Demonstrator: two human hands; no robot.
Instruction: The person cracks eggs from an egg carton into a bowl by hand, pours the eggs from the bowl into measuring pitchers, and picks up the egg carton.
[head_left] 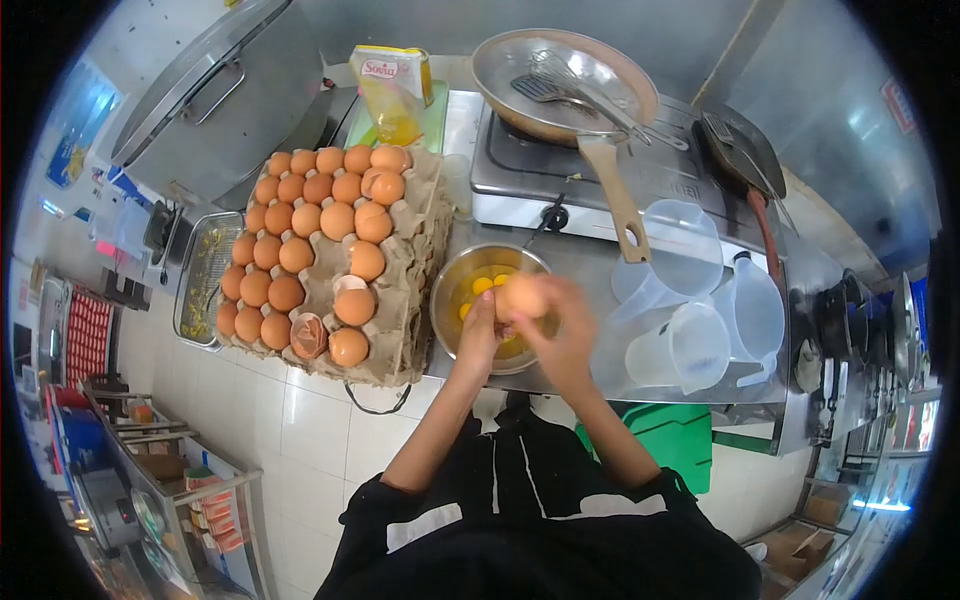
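A brown egg (522,296) is between my two hands, over a steel bowl (441,327). My left hand (481,332) has its fingers closed against the egg's left side. On the other side, my right hand (564,338) grips the egg and is smeared by motion. Several raw yolks (482,286) in clear egg white lie in the bowl below. Left of the bowl, a stack of cardboard egg trays (408,262) holds several rows of brown eggs. Cracked, emptied eggshells (309,336) sit in some cups along the tray's near and right edges.
A gas stove (500,207) carries a frying pan (487,58) with a whisk and turner; its handle sticks out toward me. Clear plastic jugs (680,346) stand right of the bowl. Behind the trays are an oil pouch (392,100) and a large lidded pot (235,125). A wire basket (185,290) sits left.
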